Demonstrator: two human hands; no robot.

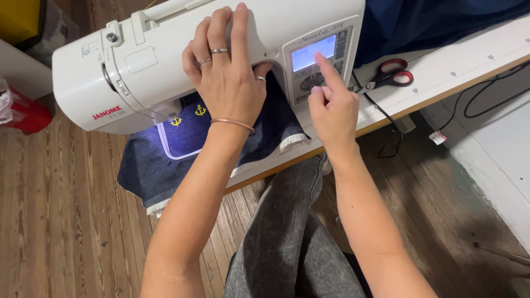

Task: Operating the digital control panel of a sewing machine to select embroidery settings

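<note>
Left hand spread flat, resting on embroidery machine arm; right hand curled, forefinger on control panel; denim hooped under needle; risk: wrong key, or weight jolting machine, spoiling anchor stitching

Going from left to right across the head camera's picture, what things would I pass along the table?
Red bag → white sewing machine → yellow anchors stitched on the blue cloth → left hand resting on the machine → machine's lit screen → right hand pointing at its buttons → red-handled scissors.
</note>
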